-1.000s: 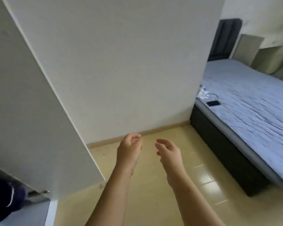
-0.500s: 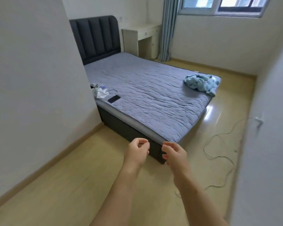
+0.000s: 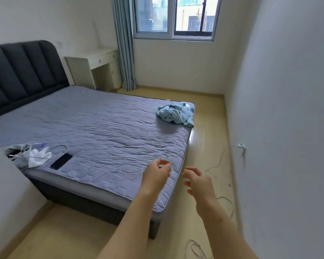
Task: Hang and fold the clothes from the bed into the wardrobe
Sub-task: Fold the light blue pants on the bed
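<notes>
Loosely curled left hand (image 3: 155,177), right hand (image 3: 199,186), both outstretched

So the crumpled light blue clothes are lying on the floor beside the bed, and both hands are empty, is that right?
Not quite. The head view shows the light blue clothes lying crumpled on the bed, at its far right corner, not on the floor. The left hand and the right hand are indeed empty.

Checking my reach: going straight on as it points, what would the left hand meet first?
Likely the blue garment on the bed's far corner; the left hand seems above the bed, depth unclear.
</notes>
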A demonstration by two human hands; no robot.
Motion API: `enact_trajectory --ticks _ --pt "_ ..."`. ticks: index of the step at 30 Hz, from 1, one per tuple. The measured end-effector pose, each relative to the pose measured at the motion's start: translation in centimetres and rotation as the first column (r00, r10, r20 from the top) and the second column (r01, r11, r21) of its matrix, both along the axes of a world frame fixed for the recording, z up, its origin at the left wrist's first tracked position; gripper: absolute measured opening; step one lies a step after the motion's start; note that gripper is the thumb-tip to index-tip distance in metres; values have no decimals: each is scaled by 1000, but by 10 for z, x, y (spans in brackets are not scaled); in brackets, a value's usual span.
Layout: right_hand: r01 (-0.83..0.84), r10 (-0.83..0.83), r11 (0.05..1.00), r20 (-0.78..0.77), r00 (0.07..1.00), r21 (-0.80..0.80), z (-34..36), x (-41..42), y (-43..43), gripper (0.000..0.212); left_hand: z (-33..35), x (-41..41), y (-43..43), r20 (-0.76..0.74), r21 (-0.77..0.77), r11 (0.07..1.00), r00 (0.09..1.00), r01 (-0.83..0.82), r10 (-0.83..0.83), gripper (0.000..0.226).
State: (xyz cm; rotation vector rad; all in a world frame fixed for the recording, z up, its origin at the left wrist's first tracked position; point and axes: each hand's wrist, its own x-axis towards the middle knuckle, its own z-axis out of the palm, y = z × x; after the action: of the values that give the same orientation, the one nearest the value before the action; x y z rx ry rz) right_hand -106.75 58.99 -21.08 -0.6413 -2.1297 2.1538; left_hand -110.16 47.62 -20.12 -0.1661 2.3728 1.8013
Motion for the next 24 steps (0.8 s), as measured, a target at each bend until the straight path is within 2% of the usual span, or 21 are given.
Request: enact_trajectory --ticks 5,14,24 --pt "61 -63 997 -51 997 -41 23 -100 13 12 17 -106 22 -44 -8 999 998 48 -48 6" --pt "184 -184 977 6 983 -104 8 -234 90 13 -5 -245 95 25 -39 990 990 136 -136 12" --pt "134 -134 991 24 991 -25 4 -452 249 20 1 -464 227 15 0 1000 1000 11 -11 16"
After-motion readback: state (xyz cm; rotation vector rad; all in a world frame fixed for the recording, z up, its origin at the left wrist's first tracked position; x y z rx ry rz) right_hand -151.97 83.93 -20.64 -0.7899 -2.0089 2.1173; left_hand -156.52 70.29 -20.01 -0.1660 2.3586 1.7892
